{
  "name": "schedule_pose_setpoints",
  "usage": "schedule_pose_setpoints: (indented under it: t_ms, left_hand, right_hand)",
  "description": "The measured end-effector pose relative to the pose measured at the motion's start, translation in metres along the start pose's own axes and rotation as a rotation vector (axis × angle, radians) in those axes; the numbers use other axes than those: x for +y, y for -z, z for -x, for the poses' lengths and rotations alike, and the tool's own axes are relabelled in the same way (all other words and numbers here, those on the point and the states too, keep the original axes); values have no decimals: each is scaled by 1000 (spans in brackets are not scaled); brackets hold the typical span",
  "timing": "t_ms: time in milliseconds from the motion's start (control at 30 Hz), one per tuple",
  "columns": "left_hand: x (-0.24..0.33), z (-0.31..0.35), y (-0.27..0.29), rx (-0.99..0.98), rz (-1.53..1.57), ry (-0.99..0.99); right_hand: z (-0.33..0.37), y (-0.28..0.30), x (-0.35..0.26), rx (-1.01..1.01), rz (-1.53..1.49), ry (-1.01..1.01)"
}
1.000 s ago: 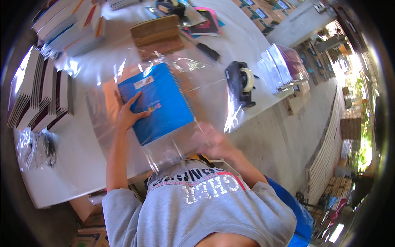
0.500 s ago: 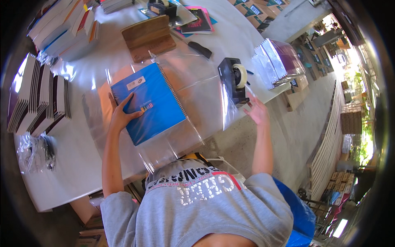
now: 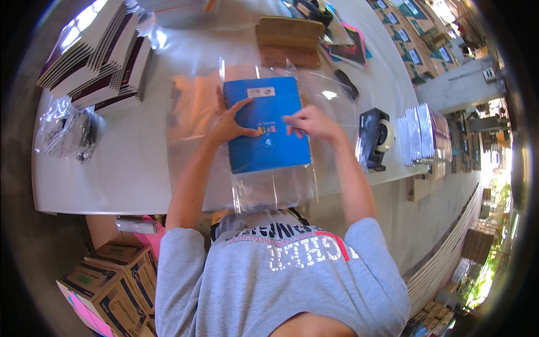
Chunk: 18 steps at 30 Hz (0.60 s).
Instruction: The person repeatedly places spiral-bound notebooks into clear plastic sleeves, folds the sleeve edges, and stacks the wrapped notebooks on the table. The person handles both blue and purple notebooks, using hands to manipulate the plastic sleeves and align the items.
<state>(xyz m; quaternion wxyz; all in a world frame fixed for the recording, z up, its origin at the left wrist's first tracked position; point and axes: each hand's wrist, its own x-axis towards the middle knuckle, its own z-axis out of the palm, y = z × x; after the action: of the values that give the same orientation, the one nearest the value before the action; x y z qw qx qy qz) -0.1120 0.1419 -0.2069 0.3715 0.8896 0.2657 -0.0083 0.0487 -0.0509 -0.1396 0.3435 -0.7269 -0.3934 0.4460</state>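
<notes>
A blue spiral-bound notebook [image 3: 269,151] lies on a sheet of clear plastic film [image 3: 275,194] on the white table. My left hand [image 3: 227,124] rests across the notebook's left edge, thumb and fingers spread over cover and film. Above the notebook's right half is my right hand [image 3: 313,123], its fingers drawn together in a pinch. Whatever they hold, if anything, is too small to make out. To the right stands a black tape dispenser [image 3: 369,137] with a roll of tape.
Stacked spiral-bound books [image 3: 106,62] and crumpled clear plastic [image 3: 66,132] sit at the left. Beyond the notebook are a brown cardboard piece [image 3: 289,39] and a black-handled tool [image 3: 346,84]. Plastic-wrapped books [image 3: 424,135] stand far right. Cardboard boxes [image 3: 115,283] are below the table's left side.
My right hand has moved left from beside the tape dispenser to over the notebook, its fingers closing together. My left hand stays on the notebook. The view has turned.
</notes>
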Motion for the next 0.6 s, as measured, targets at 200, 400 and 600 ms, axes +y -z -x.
schedule_pose_setpoints:
  t_ms: [200,400,600]
  left_hand:
    - [-15,-2,-10,72,93,-69]
    - [-15,-3,-3,3,60,27]
    - [-35,2,-21,207,253,-49]
  right_hand:
    - [-116,-46,-16,-148,452,-46]
    - [-103,-50,-31,135,877,-151]
    - [-36,5,23,437,620,-481]
